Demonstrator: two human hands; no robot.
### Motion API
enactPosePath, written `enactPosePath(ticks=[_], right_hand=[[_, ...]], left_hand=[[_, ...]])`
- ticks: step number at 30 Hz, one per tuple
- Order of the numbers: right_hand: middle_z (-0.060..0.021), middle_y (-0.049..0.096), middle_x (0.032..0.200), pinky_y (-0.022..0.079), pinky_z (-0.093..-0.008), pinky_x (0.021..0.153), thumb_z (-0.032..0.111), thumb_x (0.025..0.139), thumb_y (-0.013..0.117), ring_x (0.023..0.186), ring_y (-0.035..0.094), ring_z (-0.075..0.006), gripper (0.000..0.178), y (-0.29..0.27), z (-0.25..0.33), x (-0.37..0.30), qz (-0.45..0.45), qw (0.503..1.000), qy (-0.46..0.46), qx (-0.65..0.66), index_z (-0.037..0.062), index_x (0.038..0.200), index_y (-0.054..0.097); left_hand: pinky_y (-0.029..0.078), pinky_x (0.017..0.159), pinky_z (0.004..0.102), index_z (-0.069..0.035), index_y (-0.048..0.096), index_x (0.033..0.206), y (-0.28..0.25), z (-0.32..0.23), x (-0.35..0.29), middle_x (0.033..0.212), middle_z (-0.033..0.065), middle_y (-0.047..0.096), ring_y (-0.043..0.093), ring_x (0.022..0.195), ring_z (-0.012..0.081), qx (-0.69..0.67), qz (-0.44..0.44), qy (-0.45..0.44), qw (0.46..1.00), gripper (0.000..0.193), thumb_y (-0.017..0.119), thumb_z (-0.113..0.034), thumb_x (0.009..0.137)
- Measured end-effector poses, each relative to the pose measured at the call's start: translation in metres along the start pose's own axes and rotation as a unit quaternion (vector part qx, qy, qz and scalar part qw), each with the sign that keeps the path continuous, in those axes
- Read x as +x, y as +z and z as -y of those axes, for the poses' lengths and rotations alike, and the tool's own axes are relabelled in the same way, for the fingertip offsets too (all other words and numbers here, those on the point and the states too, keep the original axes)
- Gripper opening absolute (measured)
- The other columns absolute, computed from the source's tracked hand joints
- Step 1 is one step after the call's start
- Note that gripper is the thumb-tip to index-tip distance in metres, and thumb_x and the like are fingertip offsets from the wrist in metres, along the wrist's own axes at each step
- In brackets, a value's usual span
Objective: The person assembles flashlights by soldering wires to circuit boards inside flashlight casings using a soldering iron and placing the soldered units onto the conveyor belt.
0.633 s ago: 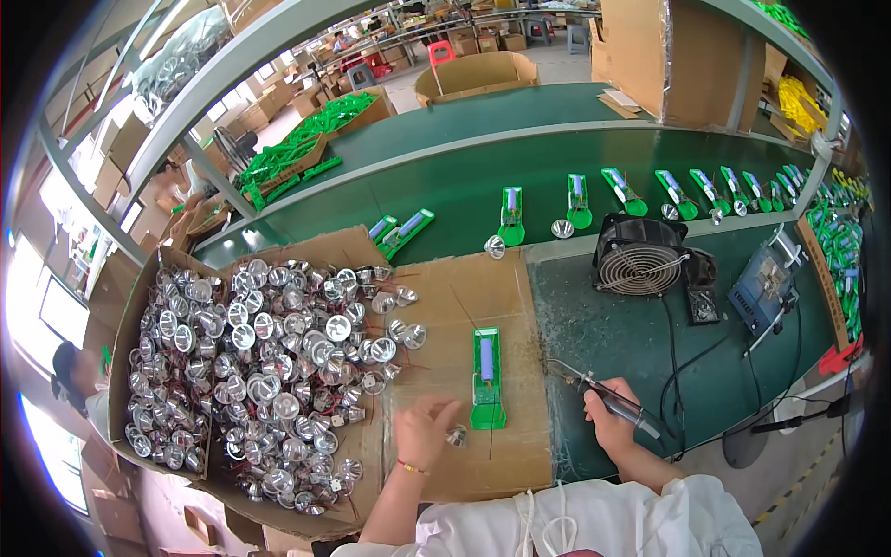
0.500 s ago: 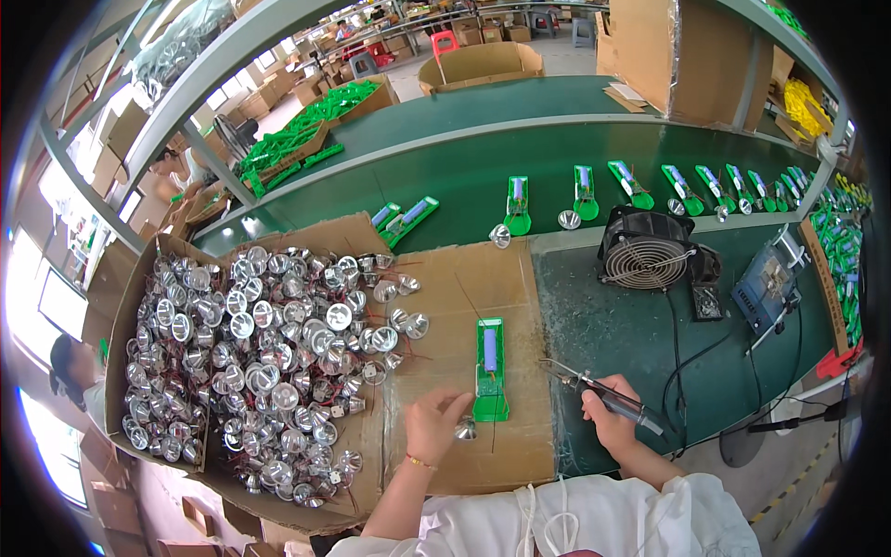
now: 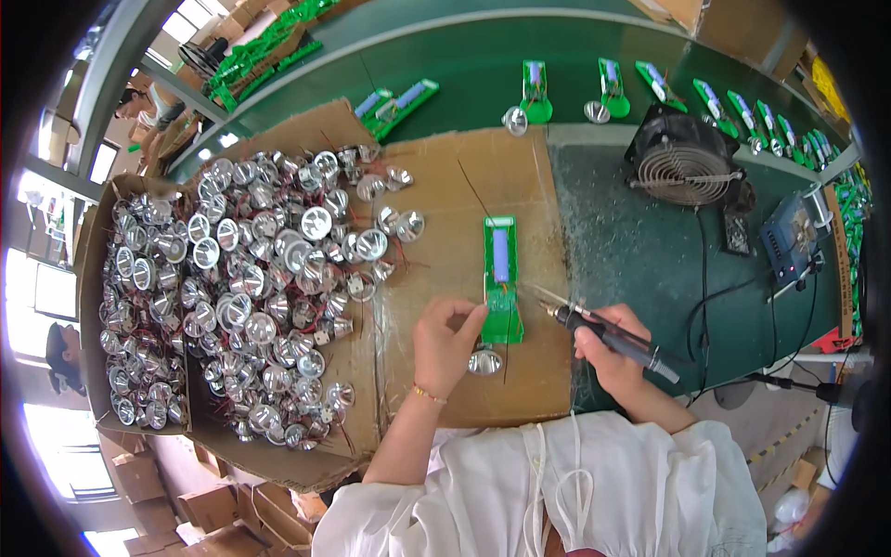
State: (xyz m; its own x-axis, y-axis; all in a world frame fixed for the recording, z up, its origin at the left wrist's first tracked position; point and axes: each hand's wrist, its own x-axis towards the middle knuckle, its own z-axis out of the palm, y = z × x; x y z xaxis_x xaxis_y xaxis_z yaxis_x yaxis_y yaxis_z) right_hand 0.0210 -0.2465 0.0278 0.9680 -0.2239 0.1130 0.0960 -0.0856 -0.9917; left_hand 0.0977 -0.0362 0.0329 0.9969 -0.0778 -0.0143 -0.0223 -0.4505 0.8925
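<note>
Left grip [image 3: 442,345] pincer-like, right grip [image 3: 611,351] curled

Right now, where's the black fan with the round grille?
In the head view, the black fan is at the upper right, standing on the green bench beyond your right hand, to the left of the blue box-shaped unit.

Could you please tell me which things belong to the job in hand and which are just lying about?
In the job, it seems:
- green housing with violet battery
- reflector near the left hand
- soldering iron in the right hand
- reflector heap, probably stock

Apparently lying about:
- cardboard boxes on the floor
- black fan, role unclear
</note>
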Motion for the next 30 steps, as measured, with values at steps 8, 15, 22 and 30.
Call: enactPosePath(ticks=[8,15,22,30], right_hand=[[-0.0086,0.058,0.069,0.047,-0.0233,0.050,0.008,0.079,0.063,0.055,0.056,-0.0097,0.018,0.005,-0.001,-0.003,0.031,0.999,0.001,-0.022,-0.0017,0.085,0.049],[-0.0086,0.057,0.068,0.047,-0.0232,0.050,0.008,0.081,0.061,0.056,0.055,-0.0096,0.018,0.003,0.004,-0.008,0.043,0.998,0.038,-0.004,-0.0010,0.086,0.047],[-0.0084,0.057,0.068,0.047,-0.0237,0.049,0.008,0.081,0.060,0.055,0.055,-0.0098,0.017,0.002,0.005,-0.012,0.054,0.998,0.042,-0.011,-0.0010,0.085,0.047],[-0.0069,0.058,0.066,0.045,-0.0216,0.048,0.007,0.081,0.062,0.055,0.055,-0.0074,0.015,0.010,0.011,-0.005,-0.026,0.990,0.083,0.115,-0.0007,0.085,0.050]], left_hand=[[0.046,0.061,0.0284,-0.001,0.062,0.073,-0.002,-0.005,-0.003,0.079,0.0091,0.059,0.059,0.068,0.0193,-0.005,0.031,0.050,0.998,0.009,0.068,-0.007,0.073],[0.046,0.061,0.0293,-0.002,0.062,0.072,-0.003,-0.011,-0.007,0.080,0.0091,0.059,0.058,0.069,0.0208,0.024,0.057,0.031,0.998,0.008,0.068,-0.008,0.072],[0.046,0.064,0.0301,-0.002,0.062,0.070,-0.001,-0.007,-0.006,0.080,0.0099,0.058,0.058,0.073,0.0231,0.044,0.060,0.027,0.997,0.009,0.068,-0.008,0.070],[0.046,0.061,0.0288,-0.001,0.062,0.071,0.000,-0.008,0.003,0.080,0.0102,0.058,0.058,0.066,0.0211,0.033,0.071,0.013,0.997,0.009,0.067,-0.008,0.072]])
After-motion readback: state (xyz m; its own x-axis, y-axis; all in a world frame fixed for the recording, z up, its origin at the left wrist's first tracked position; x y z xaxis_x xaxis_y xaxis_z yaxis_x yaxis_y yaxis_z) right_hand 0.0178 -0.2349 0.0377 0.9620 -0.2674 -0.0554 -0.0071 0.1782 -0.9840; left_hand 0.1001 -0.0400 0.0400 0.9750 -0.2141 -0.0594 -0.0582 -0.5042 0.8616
